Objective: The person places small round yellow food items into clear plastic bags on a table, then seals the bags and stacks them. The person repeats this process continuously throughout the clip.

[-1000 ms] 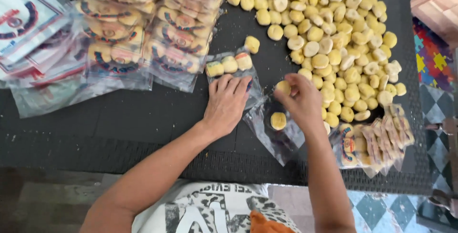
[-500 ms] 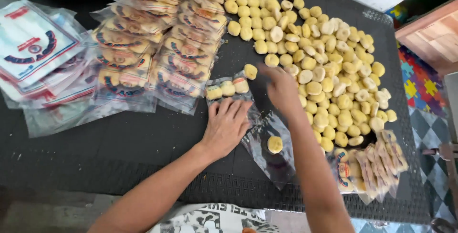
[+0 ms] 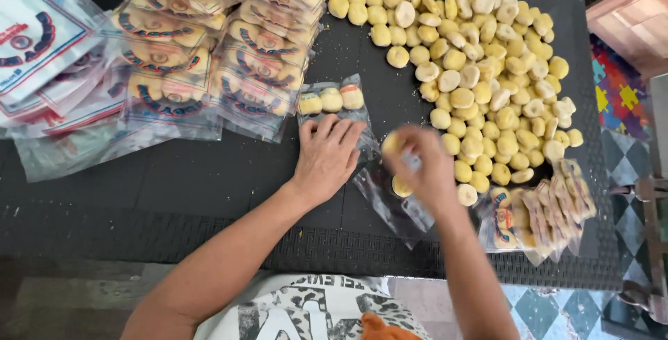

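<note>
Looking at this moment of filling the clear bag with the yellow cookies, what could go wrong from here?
The right hand is blurred mid-motion with a round yellow cookie at its fingertips; it could drop and miss the clear plastic bag. The left hand presses only the bag's upper end, so the mouth might shift. The loose pile of yellow cookies lies close and could get knocked.
</note>
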